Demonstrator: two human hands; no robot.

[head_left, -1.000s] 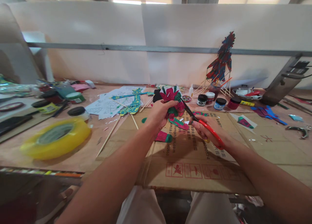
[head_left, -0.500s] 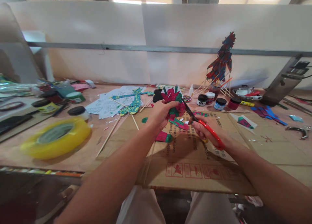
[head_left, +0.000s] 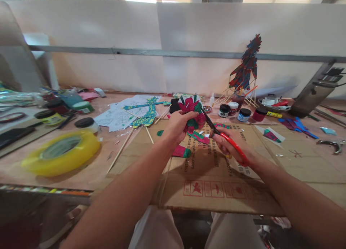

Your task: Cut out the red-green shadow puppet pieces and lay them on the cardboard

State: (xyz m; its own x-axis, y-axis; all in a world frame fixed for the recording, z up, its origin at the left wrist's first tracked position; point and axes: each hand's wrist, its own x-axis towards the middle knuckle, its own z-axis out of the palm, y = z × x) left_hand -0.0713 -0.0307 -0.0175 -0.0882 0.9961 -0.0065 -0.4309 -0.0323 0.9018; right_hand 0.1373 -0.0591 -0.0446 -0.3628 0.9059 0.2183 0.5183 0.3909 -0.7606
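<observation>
Over the cardboard on a cluttered bench, my left hand pinches a red-and-green cutout just above the board. My right hand grips the scissors, blades at the cutout's right edge. I'd take short snips and turn the paper, not the blades.

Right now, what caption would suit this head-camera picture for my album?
Left hand holds a red-and-green painted cutout while the right hand puts red-handled scissors to it, over cardboard.
</observation>
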